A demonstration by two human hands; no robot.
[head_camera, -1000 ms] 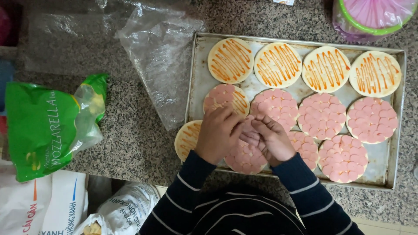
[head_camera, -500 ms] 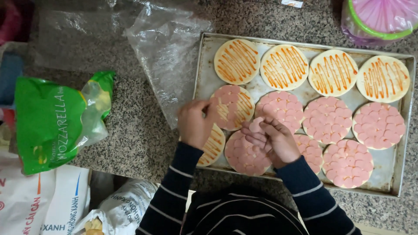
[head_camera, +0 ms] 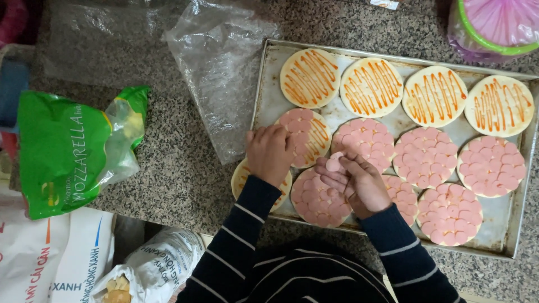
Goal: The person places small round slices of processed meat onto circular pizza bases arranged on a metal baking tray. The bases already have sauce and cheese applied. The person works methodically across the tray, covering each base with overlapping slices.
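A single head-worn camera looks almost straight down, from close above, at a metal baking tray lying on a speckled stone counter. The tray fills the right and centre of the frame, its far rim toward the top edge and its near rim just above the wearer's striped sleeves, which enter from the bottom edge. Left of the tray the view reaches to a green bag near the frame's left edge.
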